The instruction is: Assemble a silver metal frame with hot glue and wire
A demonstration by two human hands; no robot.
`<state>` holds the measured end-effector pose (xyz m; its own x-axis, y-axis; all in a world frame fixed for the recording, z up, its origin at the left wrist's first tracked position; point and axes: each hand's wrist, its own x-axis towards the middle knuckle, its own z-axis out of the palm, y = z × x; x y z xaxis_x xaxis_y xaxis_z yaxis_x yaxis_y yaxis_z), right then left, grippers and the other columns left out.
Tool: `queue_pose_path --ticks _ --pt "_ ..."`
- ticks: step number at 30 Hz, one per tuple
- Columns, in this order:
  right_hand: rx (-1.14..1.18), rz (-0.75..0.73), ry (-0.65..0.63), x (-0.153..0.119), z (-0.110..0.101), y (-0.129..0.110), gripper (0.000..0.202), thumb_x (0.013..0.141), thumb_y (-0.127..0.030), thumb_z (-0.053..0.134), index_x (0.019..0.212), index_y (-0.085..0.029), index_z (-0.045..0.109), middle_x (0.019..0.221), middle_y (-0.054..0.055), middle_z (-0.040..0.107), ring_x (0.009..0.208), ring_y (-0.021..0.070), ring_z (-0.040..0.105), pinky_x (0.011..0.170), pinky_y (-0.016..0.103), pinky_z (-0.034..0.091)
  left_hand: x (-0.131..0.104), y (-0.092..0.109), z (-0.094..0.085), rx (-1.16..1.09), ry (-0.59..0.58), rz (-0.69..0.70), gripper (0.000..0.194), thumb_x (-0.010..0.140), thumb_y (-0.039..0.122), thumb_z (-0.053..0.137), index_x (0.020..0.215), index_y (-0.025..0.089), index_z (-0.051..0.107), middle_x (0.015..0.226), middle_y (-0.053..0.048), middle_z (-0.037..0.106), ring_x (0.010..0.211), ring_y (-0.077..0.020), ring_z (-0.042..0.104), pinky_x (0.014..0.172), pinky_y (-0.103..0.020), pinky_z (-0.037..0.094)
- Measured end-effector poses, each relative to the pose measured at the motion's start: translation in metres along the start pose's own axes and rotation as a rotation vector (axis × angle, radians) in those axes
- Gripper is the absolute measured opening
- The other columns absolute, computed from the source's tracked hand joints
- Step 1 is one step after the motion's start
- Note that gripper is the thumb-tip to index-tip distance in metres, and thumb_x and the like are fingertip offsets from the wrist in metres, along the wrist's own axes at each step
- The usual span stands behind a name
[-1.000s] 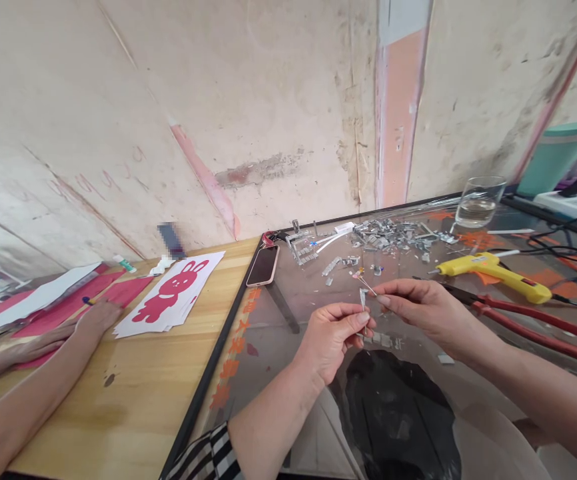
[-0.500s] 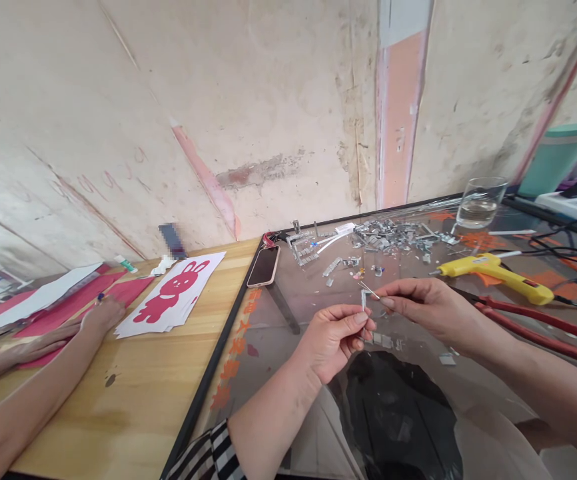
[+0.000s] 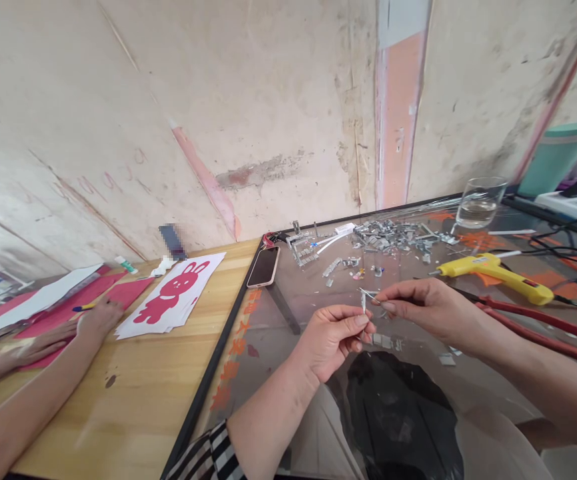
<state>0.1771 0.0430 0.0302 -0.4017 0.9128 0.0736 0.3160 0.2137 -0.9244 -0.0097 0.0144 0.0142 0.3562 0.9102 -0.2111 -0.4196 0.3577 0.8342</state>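
Observation:
Over the glass-topped table, my left hand [image 3: 341, 335] pinches a narrow silvery strip [image 3: 364, 304] upright between thumb and forefinger. Just to its right, my right hand [image 3: 418, 305] is closed on a thin metal wire-like piece [image 3: 368, 293], whose tip reaches the top of the strip. Whether the two pieces are joined I cannot tell. Beyond my hands lies a scattered heap of small silver-grey metal pieces [image 3: 388, 239]. A few more flat silver pieces [image 3: 381, 341] rest on the glass just below my fingers.
A yellow hot glue gun [image 3: 498, 275] and red-handled pliers [image 3: 543, 320] lie right, near black cables. A water glass [image 3: 481, 203] stands behind. A phone [image 3: 264, 267] lies left. On the wooden table, another person's hands [image 3: 99, 316] work on red paper beside a rabbit print [image 3: 171, 293].
My right fingers have shifted slightly, and the thin wire-like piece sits a little lower against the strip. My left hand stays nearly still. The other person's pen has tilted over to the left.

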Motion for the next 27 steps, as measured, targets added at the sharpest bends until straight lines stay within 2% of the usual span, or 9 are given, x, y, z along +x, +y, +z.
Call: queue_pose_path --ticks 8,14,20,27 --pt "-0.121 -0.01 0.01 -0.0008 -0.0009 -0.0029 0.027 0.074 -0.038 0.055 0.087 -0.02 0.068 0.078 0.002 0.07 0.073 0.018 0.061 0.068 0.029 0.047 0.0002 0.0001 -0.0002 0.068 0.019 0.022 0.022 0.06 0.024 0.075 0.075 0.01 0.066 0.062 -0.005 0.063 0.052 -0.0072 0.055 0.044 -0.015 0.035" --pt "-0.303 -0.137 0.054 -0.0042 0.0018 -0.0064 0.02 0.074 -0.028 0.052 0.083 -0.023 0.069 0.077 0.001 0.07 0.071 0.0178 0.061 0.064 0.027 0.046 -0.0004 -0.0004 0.0006 0.14 0.05 0.039 0.025 0.058 0.027 0.075 0.074 0.01 0.065 0.062 -0.005 0.063 0.052 -0.0079 0.054 0.045 -0.017 0.034" --pt "-0.381 -0.219 -0.03 -0.0054 0.001 -0.008 0.021 0.074 -0.023 0.05 0.079 -0.026 0.07 0.076 0.0 0.069 0.07 0.0162 0.061 0.064 0.026 0.045 -0.0006 -0.0025 0.0007 0.215 0.048 0.047 0.023 0.06 0.027 0.074 0.072 0.011 0.065 0.064 -0.005 0.064 0.053 -0.0082 0.055 0.047 -0.018 0.036" --pt "-0.284 -0.095 -0.085 -0.006 -0.001 -0.0101 0.019 0.073 -0.03 0.052 0.077 -0.023 0.068 0.068 -0.001 0.066 0.062 0.0147 0.056 0.056 0.024 0.042 0.0003 -0.0045 -0.0008 0.232 0.039 0.033 0.022 0.06 0.027 0.074 0.072 0.011 0.065 0.063 -0.005 0.064 0.053 -0.0082 0.055 0.047 -0.018 0.037"
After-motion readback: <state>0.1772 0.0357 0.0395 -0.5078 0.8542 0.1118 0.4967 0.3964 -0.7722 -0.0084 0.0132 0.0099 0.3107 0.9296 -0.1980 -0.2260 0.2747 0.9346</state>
